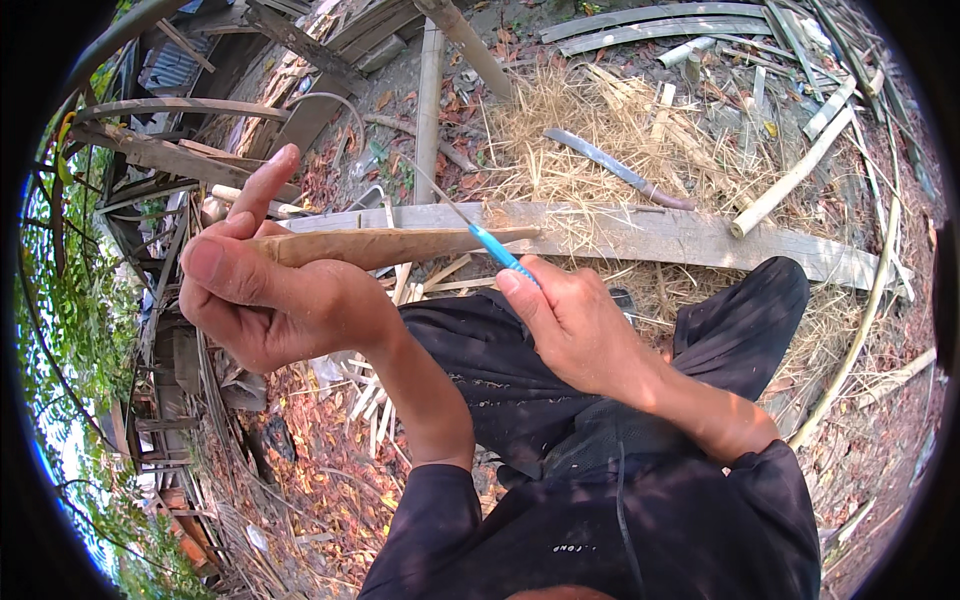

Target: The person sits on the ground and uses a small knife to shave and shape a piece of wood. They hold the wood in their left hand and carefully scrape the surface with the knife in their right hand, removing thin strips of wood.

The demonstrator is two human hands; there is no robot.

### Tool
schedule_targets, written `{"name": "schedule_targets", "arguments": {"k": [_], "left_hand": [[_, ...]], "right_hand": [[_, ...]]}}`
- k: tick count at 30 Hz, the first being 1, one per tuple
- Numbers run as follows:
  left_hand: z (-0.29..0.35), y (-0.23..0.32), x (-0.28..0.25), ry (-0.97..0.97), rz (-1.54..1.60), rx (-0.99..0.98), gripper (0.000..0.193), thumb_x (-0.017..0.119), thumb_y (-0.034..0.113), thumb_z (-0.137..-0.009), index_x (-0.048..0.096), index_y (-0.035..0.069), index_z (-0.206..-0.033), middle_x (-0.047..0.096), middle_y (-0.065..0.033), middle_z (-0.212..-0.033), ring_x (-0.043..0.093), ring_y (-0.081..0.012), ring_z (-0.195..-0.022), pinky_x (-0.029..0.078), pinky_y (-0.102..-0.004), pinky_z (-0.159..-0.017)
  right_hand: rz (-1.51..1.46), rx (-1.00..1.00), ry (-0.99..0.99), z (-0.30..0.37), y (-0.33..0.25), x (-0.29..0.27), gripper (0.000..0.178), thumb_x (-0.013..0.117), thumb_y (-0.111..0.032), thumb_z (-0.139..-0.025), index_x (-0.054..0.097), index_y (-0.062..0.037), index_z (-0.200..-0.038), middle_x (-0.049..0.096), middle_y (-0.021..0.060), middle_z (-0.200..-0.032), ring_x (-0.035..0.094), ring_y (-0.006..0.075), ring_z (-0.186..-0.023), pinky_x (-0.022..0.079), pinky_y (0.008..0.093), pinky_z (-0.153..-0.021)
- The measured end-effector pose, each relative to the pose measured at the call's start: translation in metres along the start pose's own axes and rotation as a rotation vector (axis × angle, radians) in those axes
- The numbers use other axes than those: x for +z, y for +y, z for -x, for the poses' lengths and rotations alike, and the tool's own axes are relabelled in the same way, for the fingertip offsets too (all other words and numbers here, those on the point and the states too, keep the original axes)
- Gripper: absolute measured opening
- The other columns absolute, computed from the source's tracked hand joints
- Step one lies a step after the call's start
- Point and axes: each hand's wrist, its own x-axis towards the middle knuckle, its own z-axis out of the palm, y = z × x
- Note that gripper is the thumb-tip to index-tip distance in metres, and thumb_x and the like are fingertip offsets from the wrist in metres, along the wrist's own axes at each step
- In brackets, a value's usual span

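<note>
My left hand (pixel 290 300) is closed on the fat left end of a long piece of wood (pixel 370 249), and one finger (pixel 268 186) sticks up and away. My right hand (pixel 580 320) is wrapped around a thin tool with a blue handle (pixel 506 257). I hold the piece of wood up in front of me, above my lap, on the near side of a long gray plank (pixel 780 252). I think a lot of the cutting is done, because the piece of wood is bare and gets skinny toward one end. Its side looks a bit bumpy, so there may be some smoothing left, but I can't tell how much. The piece of wood lies almost flat from left to right. Its long way runs nearly the same way as the plank, and its skinny tip points right. The tool leans across near that tip, with its handle near me and its thin metal part going far and left. I can't tell if the tool touches the piece of wood. On the far side, a big knife (pixel 600 160) rests on a heap of pale shavings (pixel 540 120). A round pole (pixel 795 182) lies on the right.
</note>
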Motion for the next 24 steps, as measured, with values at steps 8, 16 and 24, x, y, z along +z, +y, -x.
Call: {"name": "schedule_targets", "arguments": {"k": [8, 16, 24], "left_hand": [[-0.006, 0.002, 0.002, 0.063, -0.091, 0.045, 0.029, 0.041, 0.023, -0.099, 0.044, 0.000, -0.082, 0.064, -0.0190, -0.063, 0.061, -0.0145, -0.054, 0.039, -0.0176, -0.053], [-0.006, -0.011, -0.012, 0.062, -0.035, -0.017, 0.032, 0.040, 0.027, -0.098, 0.044, 0.000, -0.083, 0.063, -0.0239, -0.072, 0.063, -0.0202, -0.057, 0.042, -0.0182, -0.048], [-0.005, 0.002, -0.003, 0.100, -0.044, -0.070, 0.035, 0.037, 0.033, -0.099, 0.043, 0.004, -0.080, 0.066, -0.0247, -0.080, 0.053, -0.0056, -0.054, 0.029, -0.0140, -0.041]], "right_hand": [[0.348, 0.327, 0.060, -0.003, 0.179, 0.041, 0.049, 0.039, -0.033, -0.096, 0.058, 0.0093, -0.079, 0.058, 0.0308, -0.070, 0.057, 0.0470, -0.074, 0.044, 0.0513, -0.067], [0.191, 0.215, -0.017, -0.005, 0.049, 0.012, 0.042, 0.043, -0.032, -0.095, 0.054, 0.0063, -0.082, 0.053, 0.0282, -0.058, 0.056, 0.0460, -0.063, 0.043, 0.0515, -0.058], [-0.101, -0.264, -0.065, -0.005, -0.054, 0.022, 0.025, 0.047, -0.021, -0.094, 0.052, 0.0014, -0.084, 0.051, 0.0210, -0.057, 0.053, 0.0413, -0.053, 0.040, 0.0435, -0.048]]}}
